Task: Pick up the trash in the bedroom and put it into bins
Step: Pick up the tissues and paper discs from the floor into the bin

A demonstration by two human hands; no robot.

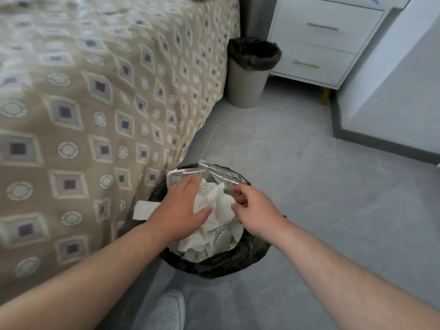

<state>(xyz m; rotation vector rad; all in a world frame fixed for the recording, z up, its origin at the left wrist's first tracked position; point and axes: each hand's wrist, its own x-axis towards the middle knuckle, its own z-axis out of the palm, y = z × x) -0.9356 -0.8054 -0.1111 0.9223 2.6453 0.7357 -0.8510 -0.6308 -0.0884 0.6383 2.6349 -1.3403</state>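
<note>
A bin with a black liner [221,265] stands on the floor beside the bed, heaped with crumpled white paper [209,241] and a clear plastic wrapper [214,172] on top. My left hand [181,206] lies flat on the heap, fingers spread, pressing the paper and the wrapper. My right hand [254,208] is over the bin's right side, its fingertips pinching the edge of a white crumpled paper. A white strip of paper [144,209] sticks out over the bin's left rim. A second bin [247,86] with a black liner stands farther back by the nightstand.
The bed with a beige patterned cover [95,115] fills the left side. A white nightstand [321,41] with two drawers stands at the back right, and a white wall with a dark baseboard [381,144] runs along the right. My white shoe [166,310] is on the grey tiled floor below the bin.
</note>
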